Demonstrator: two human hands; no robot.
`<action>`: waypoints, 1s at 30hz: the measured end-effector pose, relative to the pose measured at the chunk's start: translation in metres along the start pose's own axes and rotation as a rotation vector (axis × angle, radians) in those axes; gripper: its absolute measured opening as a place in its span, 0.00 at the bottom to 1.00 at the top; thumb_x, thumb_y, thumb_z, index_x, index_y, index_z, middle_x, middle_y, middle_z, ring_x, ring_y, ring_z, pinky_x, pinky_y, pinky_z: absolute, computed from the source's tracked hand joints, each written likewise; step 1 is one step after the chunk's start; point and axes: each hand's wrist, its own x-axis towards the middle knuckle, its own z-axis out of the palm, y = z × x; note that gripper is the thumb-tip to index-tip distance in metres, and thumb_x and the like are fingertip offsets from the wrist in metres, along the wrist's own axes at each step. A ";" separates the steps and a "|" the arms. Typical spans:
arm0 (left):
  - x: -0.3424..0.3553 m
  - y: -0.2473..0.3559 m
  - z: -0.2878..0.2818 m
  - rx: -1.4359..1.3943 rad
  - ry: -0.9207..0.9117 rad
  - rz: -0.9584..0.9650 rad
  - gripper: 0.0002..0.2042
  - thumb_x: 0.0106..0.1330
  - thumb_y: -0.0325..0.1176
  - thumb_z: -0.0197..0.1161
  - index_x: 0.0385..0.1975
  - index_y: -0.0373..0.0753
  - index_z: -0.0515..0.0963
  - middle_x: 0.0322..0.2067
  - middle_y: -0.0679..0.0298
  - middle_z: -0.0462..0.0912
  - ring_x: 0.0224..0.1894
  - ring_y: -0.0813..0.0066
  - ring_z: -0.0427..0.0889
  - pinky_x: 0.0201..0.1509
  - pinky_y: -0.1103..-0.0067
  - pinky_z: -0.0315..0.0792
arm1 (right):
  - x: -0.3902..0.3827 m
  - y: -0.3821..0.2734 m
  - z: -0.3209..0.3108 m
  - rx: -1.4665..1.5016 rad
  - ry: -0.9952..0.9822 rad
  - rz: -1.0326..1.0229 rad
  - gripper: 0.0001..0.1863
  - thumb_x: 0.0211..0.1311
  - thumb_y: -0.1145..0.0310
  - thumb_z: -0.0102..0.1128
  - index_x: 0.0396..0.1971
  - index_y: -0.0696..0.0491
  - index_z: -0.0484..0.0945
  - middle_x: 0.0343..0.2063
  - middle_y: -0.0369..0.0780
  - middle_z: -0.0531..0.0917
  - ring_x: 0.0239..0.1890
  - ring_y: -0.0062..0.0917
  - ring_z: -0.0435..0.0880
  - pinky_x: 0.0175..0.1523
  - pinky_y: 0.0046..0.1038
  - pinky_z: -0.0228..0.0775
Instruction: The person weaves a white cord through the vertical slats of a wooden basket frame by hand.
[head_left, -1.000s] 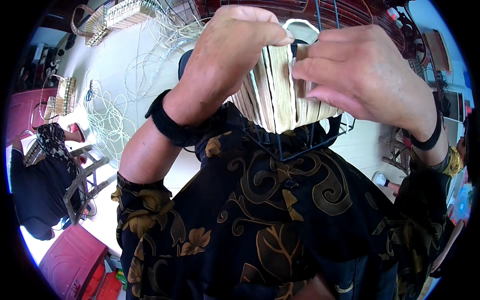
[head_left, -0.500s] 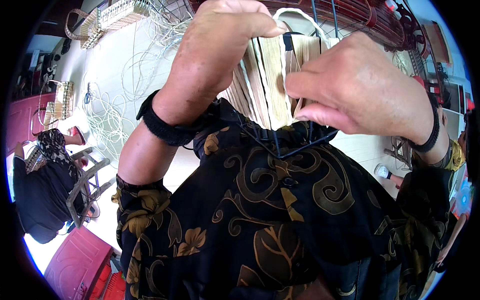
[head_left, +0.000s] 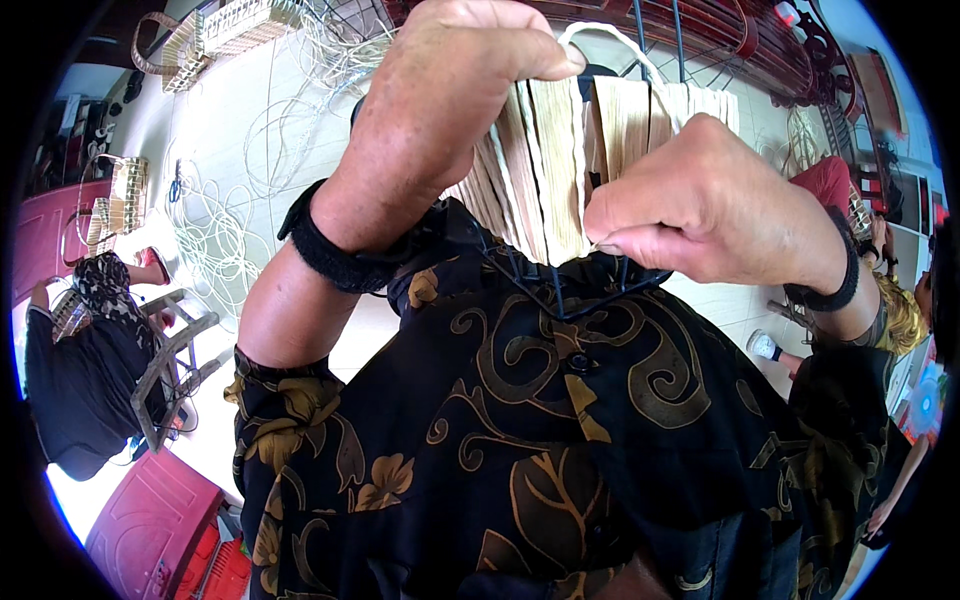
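A pale, fibrous piece (head_left: 543, 180) of tightly packed upright strands sits on a black wire frame (head_left: 560, 300) in front of my chest, with a white cord loop (head_left: 628, 38) arching over its top. My left hand (head_left: 440, 110) grips the top edge of the piece near the loop, thumb and fingers pressed closed. Lower on the right side, my right hand (head_left: 700, 215) pinches a thin pale strand at the lower edge, its thumb tip touching the fibre. My right hand hides part of the piece and the frame behind it.
Coiled pale cords (head_left: 215, 230) lie on the tiled floor, near woven baskets (head_left: 125, 190). A co-worker in dark clothing (head_left: 95, 390) sits at left by a wooden stool (head_left: 165, 380). Another person's yellow sleeve (head_left: 905, 315) shows at right. Dark red wooden furniture (head_left: 760, 55) stands ahead; pink plastic furniture (head_left: 140, 530) is lower left.
My right hand has moved down, uncovering more strands at upper right. My left hand shifted up, then slightly back down, still gripping. Someone's red trousers have come into view at right.
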 end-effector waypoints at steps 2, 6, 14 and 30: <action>0.000 -0.001 -0.003 0.003 -0.023 0.012 0.06 0.60 0.22 0.60 0.30 0.29 0.84 0.24 0.62 0.85 0.24 0.77 0.82 0.31 0.83 0.74 | -0.003 0.003 0.007 -0.009 0.037 -0.011 0.02 0.57 0.73 0.66 0.27 0.52 0.82 0.18 0.35 0.82 0.20 0.27 0.82 0.26 0.26 0.71; -0.001 -0.001 -0.004 0.008 -0.057 0.008 0.06 0.61 0.22 0.60 0.31 0.29 0.84 0.26 0.61 0.86 0.25 0.77 0.82 0.32 0.83 0.75 | -0.006 0.008 0.017 0.057 0.110 -0.024 0.02 0.56 0.74 0.65 0.26 0.52 0.80 0.18 0.37 0.80 0.20 0.30 0.81 0.27 0.29 0.71; 0.007 -0.009 -0.014 0.299 -0.137 0.111 0.09 0.69 0.33 0.60 0.30 0.35 0.81 0.25 0.72 0.81 0.27 0.89 0.77 0.32 0.86 0.69 | -0.013 0.002 0.031 0.054 0.217 -0.004 0.03 0.57 0.74 0.61 0.25 0.51 0.77 0.20 0.40 0.78 0.22 0.35 0.79 0.28 0.32 0.71; 0.008 -0.002 -0.002 0.270 -0.114 0.149 0.07 0.65 0.31 0.65 0.28 0.35 0.82 0.24 0.73 0.80 0.29 0.88 0.73 0.35 0.86 0.66 | 0.003 -0.008 0.043 -0.161 0.634 0.158 0.10 0.56 0.70 0.74 0.31 0.53 0.78 0.16 0.36 0.76 0.15 0.20 0.74 0.21 0.23 0.62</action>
